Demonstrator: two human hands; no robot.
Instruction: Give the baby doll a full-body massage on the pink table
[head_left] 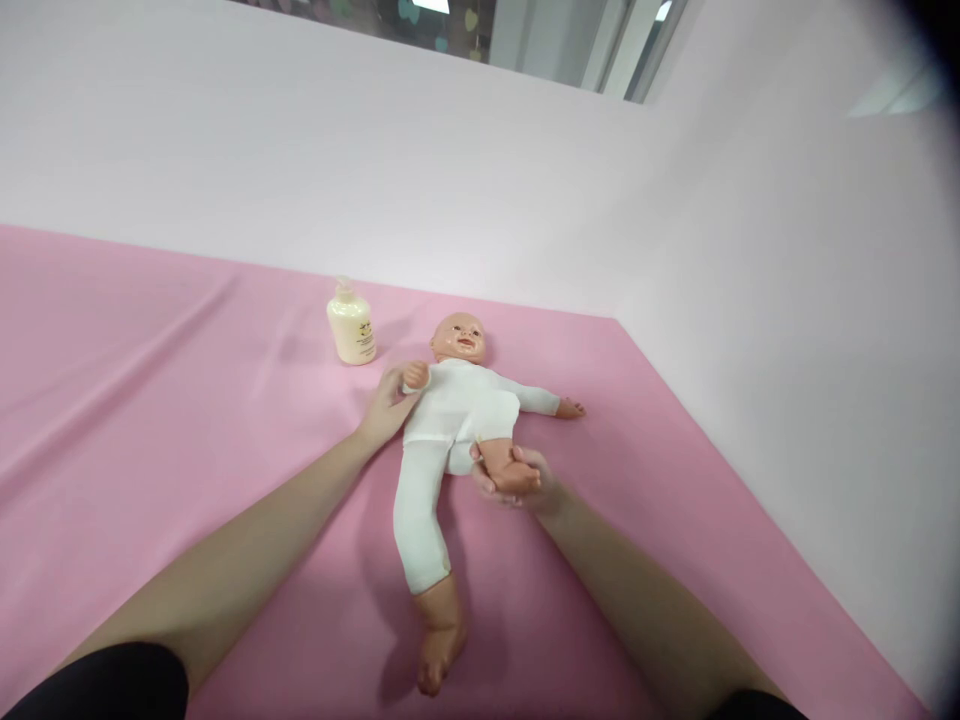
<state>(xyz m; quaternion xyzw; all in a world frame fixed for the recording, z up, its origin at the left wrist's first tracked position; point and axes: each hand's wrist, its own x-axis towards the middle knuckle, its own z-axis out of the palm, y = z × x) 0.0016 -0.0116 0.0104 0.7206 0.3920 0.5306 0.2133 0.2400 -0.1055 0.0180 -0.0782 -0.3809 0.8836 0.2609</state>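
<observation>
A pink sheet [135, 400] covers the flat surface, with long soft creases running across its left side. Behind it stands a plain pale wall [300, 140], and a second wall [795, 330] of the same pale tone meets it at a corner on the right, closing the sheet in on two sides. Above the back wall a strip of window [525, 40] shows, with light frame bars and blurred shapes beyond. The light is even and soft.
</observation>
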